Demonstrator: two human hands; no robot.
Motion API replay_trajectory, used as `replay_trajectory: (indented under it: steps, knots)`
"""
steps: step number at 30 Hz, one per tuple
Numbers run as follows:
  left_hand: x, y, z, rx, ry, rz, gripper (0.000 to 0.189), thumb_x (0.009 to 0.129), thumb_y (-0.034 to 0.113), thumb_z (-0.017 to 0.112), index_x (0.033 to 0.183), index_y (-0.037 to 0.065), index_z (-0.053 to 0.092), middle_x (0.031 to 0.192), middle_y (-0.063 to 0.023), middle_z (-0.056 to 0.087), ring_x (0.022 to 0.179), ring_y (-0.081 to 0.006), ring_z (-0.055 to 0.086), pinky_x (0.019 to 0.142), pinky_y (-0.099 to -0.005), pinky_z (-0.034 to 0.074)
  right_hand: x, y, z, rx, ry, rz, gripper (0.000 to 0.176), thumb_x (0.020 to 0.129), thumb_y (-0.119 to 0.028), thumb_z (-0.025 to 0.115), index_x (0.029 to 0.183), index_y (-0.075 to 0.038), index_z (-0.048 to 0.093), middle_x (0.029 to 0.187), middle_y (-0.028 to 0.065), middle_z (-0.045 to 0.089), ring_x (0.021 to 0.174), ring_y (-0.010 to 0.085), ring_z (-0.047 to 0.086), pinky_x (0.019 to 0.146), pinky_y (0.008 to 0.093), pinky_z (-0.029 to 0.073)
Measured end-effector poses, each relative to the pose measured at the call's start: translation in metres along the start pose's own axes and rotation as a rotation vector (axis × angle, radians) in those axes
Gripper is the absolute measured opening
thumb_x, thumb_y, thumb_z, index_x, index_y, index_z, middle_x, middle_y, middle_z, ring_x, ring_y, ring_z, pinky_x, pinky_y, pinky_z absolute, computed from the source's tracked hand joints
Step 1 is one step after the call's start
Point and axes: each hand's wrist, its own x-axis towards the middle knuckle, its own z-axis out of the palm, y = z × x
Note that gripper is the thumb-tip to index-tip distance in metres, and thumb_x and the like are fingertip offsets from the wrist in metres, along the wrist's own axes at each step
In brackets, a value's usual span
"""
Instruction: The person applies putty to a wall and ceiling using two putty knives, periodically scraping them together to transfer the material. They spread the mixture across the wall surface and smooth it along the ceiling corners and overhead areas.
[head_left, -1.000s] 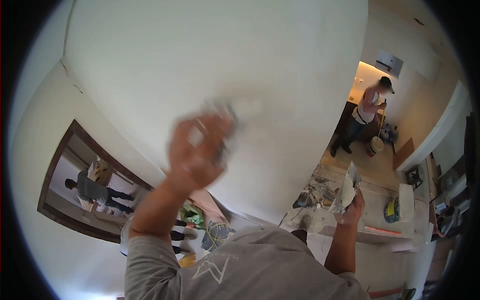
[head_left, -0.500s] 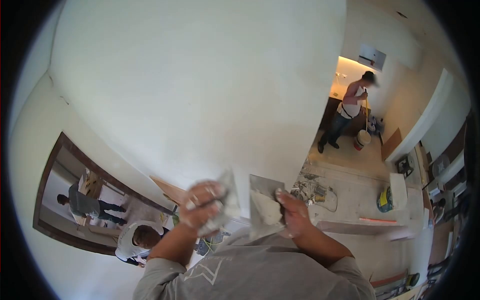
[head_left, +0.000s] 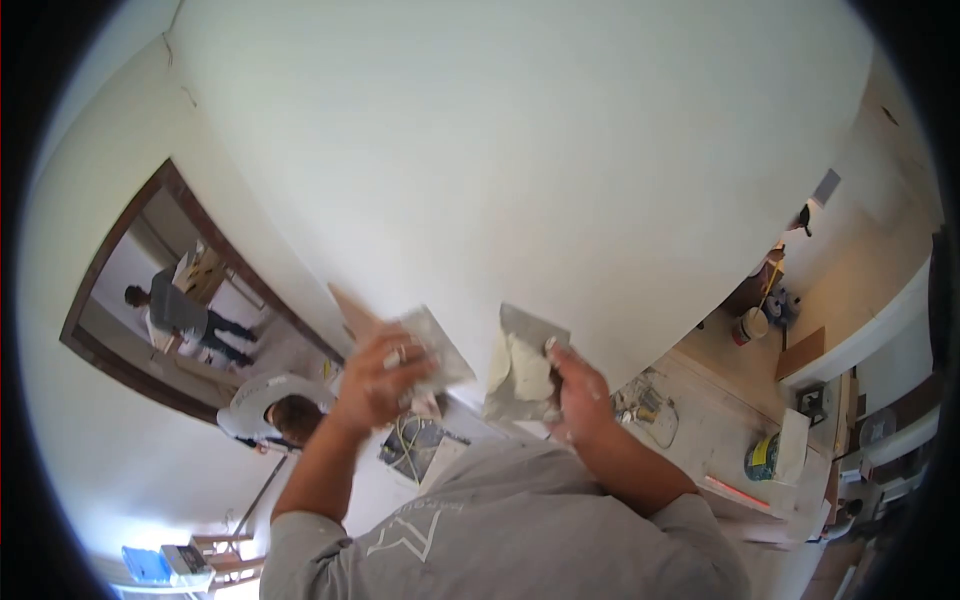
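My left hand [head_left: 385, 378], with white smears on its fingers, is wrapped round a plastering trowel; its flat grey blade [head_left: 438, 342] points up and to the right. In my right hand [head_left: 582, 392] is a flat metal plate [head_left: 535, 324], the thumb pressed on its face. A mound of off-white plaster [head_left: 525, 370] lies on that plate. Both tools are held side by side at chest height with a gap between them. Beyond them rises the large pale wall [head_left: 520, 180].
A dark-framed opening [head_left: 168, 185] on the left shows one person [head_left: 185, 305]; another person [head_left: 285, 410] is bent over nearer me. Tools and cable [head_left: 410, 445] lie on the floor. Right of the wall edge are a bucket [head_left: 750, 326], a green tub [head_left: 762, 455] and an orange bar [head_left: 738, 490].
My view has swung left, so the right-hand room shifted right and its person is mostly hidden by the wall. The left trowel turned, its blade now broader in view; both tools rose slightly.
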Motion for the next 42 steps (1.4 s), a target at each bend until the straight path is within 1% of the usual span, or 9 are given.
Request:
replay_trajectory:
  steps: [9,12,15,19,26,33,36,38,42]
  knots:
    - [0.088,0.034,-0.048,0.016,-0.11,0.413,0.024,0.07,0.026,0.07,0.089,0.012,0.075,0.097,-0.0041,0.071,0.092,-0.0253,0.065,0.091,-0.0465,0.046,-0.007,-0.019,0.005,-0.162,-0.147,-0.074,0.034,0.103,-0.024,0.048,0.123,0.003,0.052,0.115,0.0107,0.063,0.103,0.0184,0.062,0.092,0.0326,0.05]
    - [0.106,0.046,-0.039,0.017,-0.108,0.515,0.019,0.07,0.02,0.07,0.087,0.013,0.076,0.094,-0.0024,0.07,0.092,-0.0244,0.066,0.089,-0.0457,0.046,-0.024,-0.032,-0.03,-0.641,-0.097,-0.641,0.034,0.102,-0.02,0.048,0.127,0.004,0.051,0.117,0.0115,0.062,0.107,0.0189,0.062,0.092,0.0337,0.05]
    - [0.139,0.043,-0.068,0.102,-0.025,0.465,0.034,0.061,0.01,0.076,0.094,0.016,0.075,0.096,-0.0025,0.069,0.095,-0.0245,0.065,0.086,-0.0448,0.048,-0.053,-0.057,-0.066,0.029,-0.164,-0.617,0.036,0.1,-0.014,0.05,0.129,0.006,0.05,0.118,0.0127,0.062,0.109,0.0205,0.062,0.095,0.0351,0.05]
    - [0.214,0.071,-0.1,0.367,0.252,0.366,0.046,0.07,0.001,0.067,0.114,0.015,0.07,0.108,-0.0081,0.069,0.091,-0.0298,0.063,0.081,-0.0396,0.051,-0.072,-0.074,-0.124,0.178,0.034,-0.789,0.042,0.095,-0.037,0.056,0.118,-0.001,0.059,0.094,0.0185,0.068,0.07,0.0253,0.068,0.056,0.0325,0.056]
    - [0.353,0.122,-0.12,0.625,0.706,0.626,0.045,0.07,-0.005,0.057,0.111,0.008,0.067,0.102,-0.0081,0.07,0.089,-0.0286,0.062,0.08,-0.0389,0.053,-0.08,-0.077,-0.142,0.359,0.214,-0.846,0.039,0.098,-0.036,0.052,0.113,-0.001,0.06,0.087,0.0131,0.068,0.068,0.0231,0.065,0.059,0.0327,0.054]
    - [0.305,0.095,-0.024,0.432,0.5,0.563,0.052,0.07,0.007,0.065,0.122,0.009,0.061,0.119,-0.0113,0.06,0.099,-0.0299,0.057,0.076,-0.0508,0.041,-0.087,-0.069,-0.167,0.346,0.234,-0.833,0.035,0.099,-0.033,0.05,0.114,-0.002,0.059,0.093,0.0107,0.069,0.078,0.0208,0.068,0.068,0.033,0.055]
    - [0.243,0.071,0.046,0.377,0.343,0.594,0.06,0.07,0.012,0.064,0.13,0.004,0.058,0.128,-0.0142,0.058,0.106,-0.0277,0.057,0.078,-0.0481,0.041,-0.087,-0.069,-0.177,0.352,0.287,-0.842,0.036,0.1,-0.033,0.049,0.115,-0.002,0.06,0.093,0.0102,0.069,0.079,0.021,0.068,0.069,0.0327,0.055]
    - [0.201,0.073,0.071,0.379,0.251,0.523,0.048,0.069,0.008,0.068,0.117,0.005,0.068,0.12,-0.0117,0.063,0.102,-0.0233,0.06,0.079,-0.0391,0.044,-0.088,-0.072,-0.168,0.388,0.31,-0.82,0.036,0.1,-0.033,0.048,0.115,-0.002,0.06,0.092,0.0094,0.069,0.079,0.0211,0.068,0.069,0.033,0.055]
    - [0.165,0.092,0.056,0.251,-0.028,0.387,0.046,0.067,0.005,0.067,0.113,0.006,0.068,0.115,-0.009,0.065,0.1,-0.023,0.061,0.079,-0.0405,0.046,-0.09,-0.068,-0.18,0.339,0.257,-0.825,0.035,0.101,-0.032,0.048,0.116,-0.003,0.059,0.094,0.0082,0.069,0.082,0.0207,0.068,0.07,0.0337,0.055]
